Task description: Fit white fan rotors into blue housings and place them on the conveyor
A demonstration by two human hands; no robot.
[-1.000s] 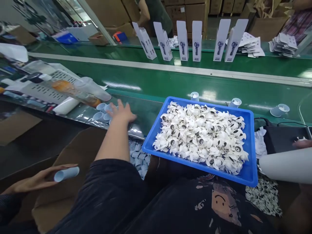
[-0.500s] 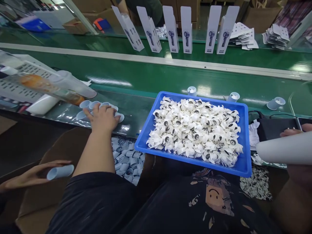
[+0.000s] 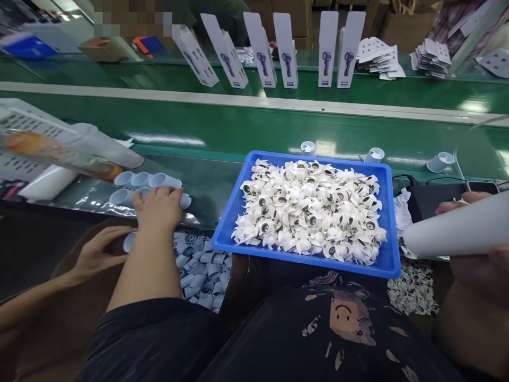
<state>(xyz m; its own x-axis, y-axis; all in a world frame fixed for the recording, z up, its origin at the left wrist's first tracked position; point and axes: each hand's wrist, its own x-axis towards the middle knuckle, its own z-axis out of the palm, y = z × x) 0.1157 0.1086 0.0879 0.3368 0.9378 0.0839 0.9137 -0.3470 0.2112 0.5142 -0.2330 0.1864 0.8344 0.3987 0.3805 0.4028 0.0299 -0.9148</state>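
Left hand: at left of centre, the person's left hand [image 3: 161,207] is resting over a cluster of pale blue cups [image 3: 166,181], its fingers bent and touching them; I can't tell whether it is gripping any one.
Blue cups: they are lying on their sides in rough rows on the bench, their mouths facing left.
Right hand: at the right edge, the right hand [image 3: 475,273] is showing above and below a white cylinder [image 3: 457,225], which is hiding most of it, so I can't tell whether it is gripping.
Neighbour: at lower left, a co-worker's hand [image 3: 99,252] is holding a single cup [image 3: 129,242], partly hidden behind the person's forearm.
Box of cups: below the left hand, many more cups [image 3: 204,273] are lying jumbled.
Tray: at centre right, a blue tray [image 3: 392,254] is bearing a heap of white bladed parts [image 3: 310,212].
Behind the tray: three cups with white pieces inside are standing spaced apart, the rightmost [image 3: 440,162] tilting.
Top: white cartons [image 3: 288,58] are standing in a row with flaps raised.
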